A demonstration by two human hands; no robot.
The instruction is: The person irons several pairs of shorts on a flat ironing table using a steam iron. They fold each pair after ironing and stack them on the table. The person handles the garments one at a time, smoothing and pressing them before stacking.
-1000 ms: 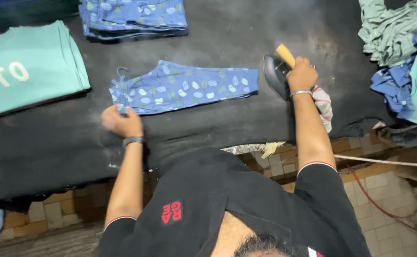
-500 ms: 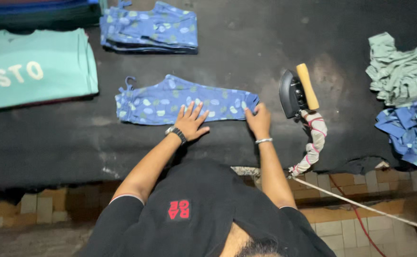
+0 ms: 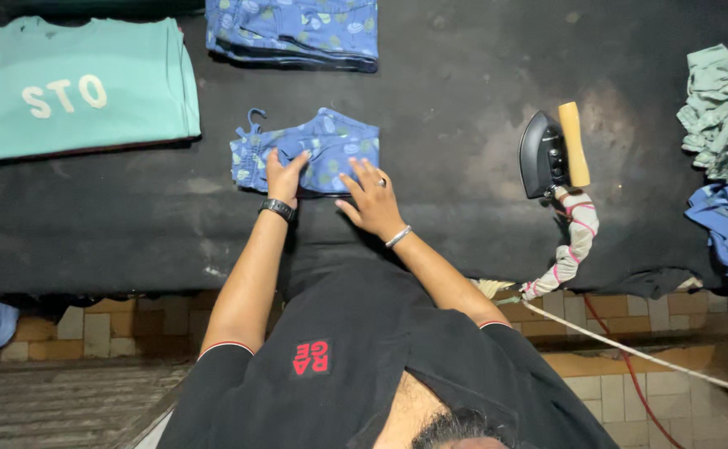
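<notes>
Garment in hand: small blue patterned cotton shorts [image 3: 318, 150], folded in half on the black padded ironing table [image 3: 131, 233], just in front of you; one fold looks done, and I judge further folding remains before it matches the stack of folded blue patterned garments [image 3: 297, 29] above; your left hand [image 3: 283, 173] pinches the near edge, fingers closed on cloth; your right hand [image 3: 372, 198] lies open and flat, fingertips touching the fabric; black iron with yellow handle [image 3: 551, 151] stands well apart to the right.
</notes>
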